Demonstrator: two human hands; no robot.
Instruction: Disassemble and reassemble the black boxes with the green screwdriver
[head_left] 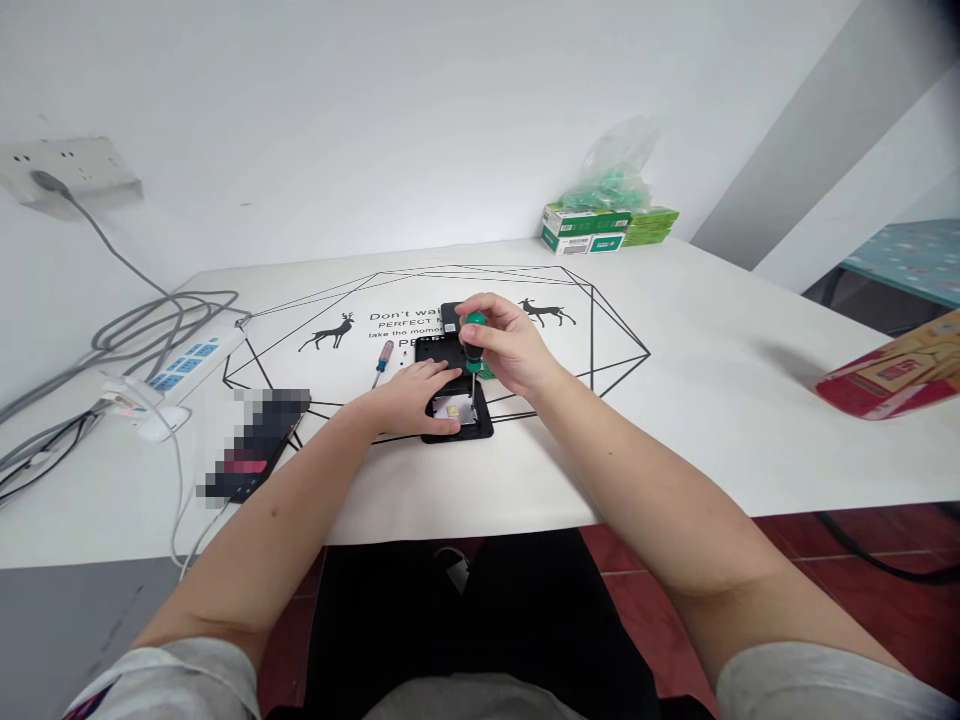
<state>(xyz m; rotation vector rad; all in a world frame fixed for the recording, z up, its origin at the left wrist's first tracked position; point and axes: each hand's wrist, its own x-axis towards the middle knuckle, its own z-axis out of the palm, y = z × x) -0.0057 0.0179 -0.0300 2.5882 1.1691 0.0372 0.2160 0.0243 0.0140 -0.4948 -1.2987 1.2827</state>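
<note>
A black plastic device [480,432] lies on the table in front of me, with a pale inner part and a small yellowish square showing in its near opening. My left hand [412,395] rests on it, fingers stretched over its upper part and thumb spread to the near part. My right hand [506,345] is closed around a screwdriver [474,355] with a green and black handle. The screwdriver stands upright, its shaft down at the device's right side; the exact tip contact is too small to make out. Something green, partly hidden, lies beside my right hand.
A second screwdriver [385,357] lies left of the device. Further left are a partly pixelated phone [259,450], a power strip [191,365] and coiled cables [169,310]. Green and white boxes [589,225] with a plastic bag [619,175] stand at the back; a red package [885,370] is at right.
</note>
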